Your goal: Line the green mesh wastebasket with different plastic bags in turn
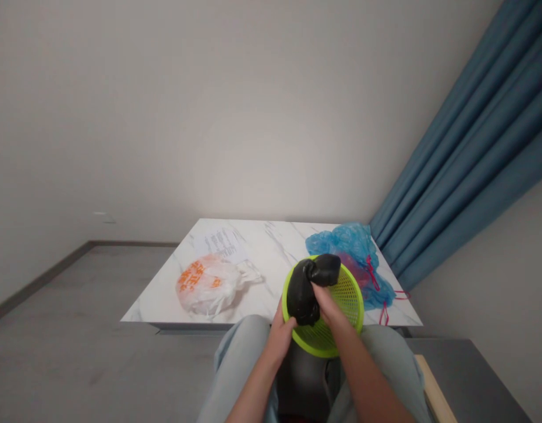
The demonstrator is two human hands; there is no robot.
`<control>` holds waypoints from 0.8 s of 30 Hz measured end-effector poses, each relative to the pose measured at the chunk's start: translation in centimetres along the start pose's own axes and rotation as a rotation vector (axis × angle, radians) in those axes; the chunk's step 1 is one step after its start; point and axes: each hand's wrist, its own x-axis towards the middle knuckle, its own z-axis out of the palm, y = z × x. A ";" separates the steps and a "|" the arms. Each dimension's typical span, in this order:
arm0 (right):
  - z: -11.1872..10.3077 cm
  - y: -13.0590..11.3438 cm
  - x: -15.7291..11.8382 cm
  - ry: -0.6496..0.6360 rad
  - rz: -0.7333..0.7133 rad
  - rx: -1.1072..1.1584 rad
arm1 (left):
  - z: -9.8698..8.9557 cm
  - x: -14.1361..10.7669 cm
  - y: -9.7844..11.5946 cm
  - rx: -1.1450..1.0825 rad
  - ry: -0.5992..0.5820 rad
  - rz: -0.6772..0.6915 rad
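A lime-green mesh basket is tilted over my knees at the table's front edge. A black plastic bag, twisted near its upper end, lies across the basket's left side. My left hand grips the basket's left rim, thumb over the edge by the bag. Inside the basket's outline, my right hand is closed on the black bag just below the twist. Part of the right fingers is hidden by the bag. I cannot tell what, if anything, is inside the bag.
On the white marble-pattern table sit a white plastic bag with orange print at left, a printed sheet behind it, and blue plastic bags with pink drawstrings at right. A blue curtain hangs at the right.
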 end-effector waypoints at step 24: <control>0.0 -0.4 -3.3 -0.345 -0.278 -0.228 | -4.5 1.3 1.6 -0.048 0.166 -0.037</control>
